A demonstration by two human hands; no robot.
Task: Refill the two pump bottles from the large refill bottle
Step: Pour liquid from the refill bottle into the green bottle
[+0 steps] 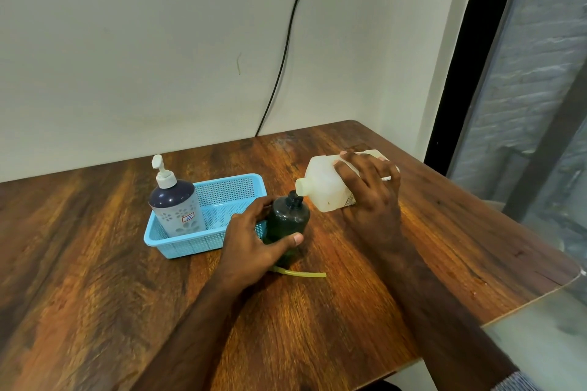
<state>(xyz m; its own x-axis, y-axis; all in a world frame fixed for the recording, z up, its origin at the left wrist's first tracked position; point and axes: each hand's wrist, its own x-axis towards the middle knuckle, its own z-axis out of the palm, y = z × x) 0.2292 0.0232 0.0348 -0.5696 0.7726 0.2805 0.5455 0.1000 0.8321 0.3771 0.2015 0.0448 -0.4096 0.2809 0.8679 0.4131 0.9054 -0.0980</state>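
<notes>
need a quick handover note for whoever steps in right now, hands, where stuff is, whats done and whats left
Left hand grips the dark bottle, which stands upright on the table with its pump off.
Right hand holds the white refill bottle tipped over, spout at the dark bottle's open neck; no liquid flow can be seen.
A yellowish tube lies on the table by the dark bottle.
The second pump bottle stands in the blue basket with its pump on.
Done: dark bottle opened, pour lined up.
Left: fill it, refit its pump, then refill the basket bottle.
</notes>
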